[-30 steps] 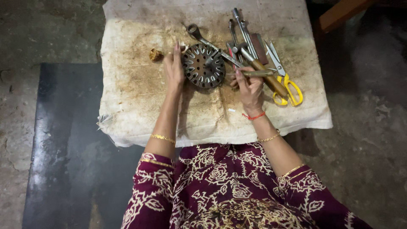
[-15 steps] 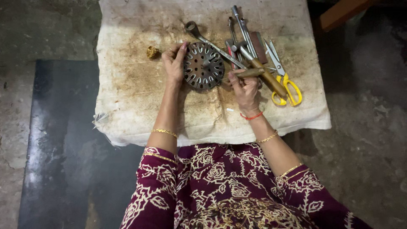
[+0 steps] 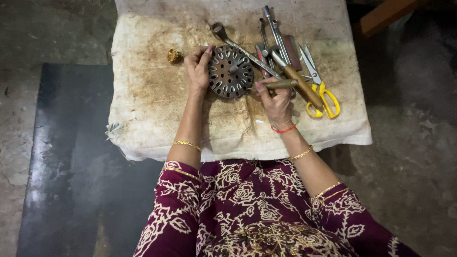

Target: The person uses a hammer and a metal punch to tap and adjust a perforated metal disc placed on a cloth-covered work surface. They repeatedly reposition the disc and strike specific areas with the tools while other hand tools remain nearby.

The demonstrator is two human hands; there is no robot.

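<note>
Working a slotted metal disc (image 3: 231, 72) on a stained cloth-covered worktop (image 3: 152, 109)

The left hand (image 3: 198, 69) is gripping the disc's left rim, tilting it off the cloth; the right hand (image 3: 275, 97) is clenching a wooden-handled tool (image 3: 278, 84) toward its slots; bracing firmly seems wise; spanner (image 3: 243, 47) and yellow scissors (image 3: 322, 95) are lying beside it; bare concrete floor (image 3: 409, 157) is surrounding everything.

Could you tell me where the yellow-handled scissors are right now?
In the head view, the yellow-handled scissors lie at the cloth's right side, beyond the right hand.
</note>
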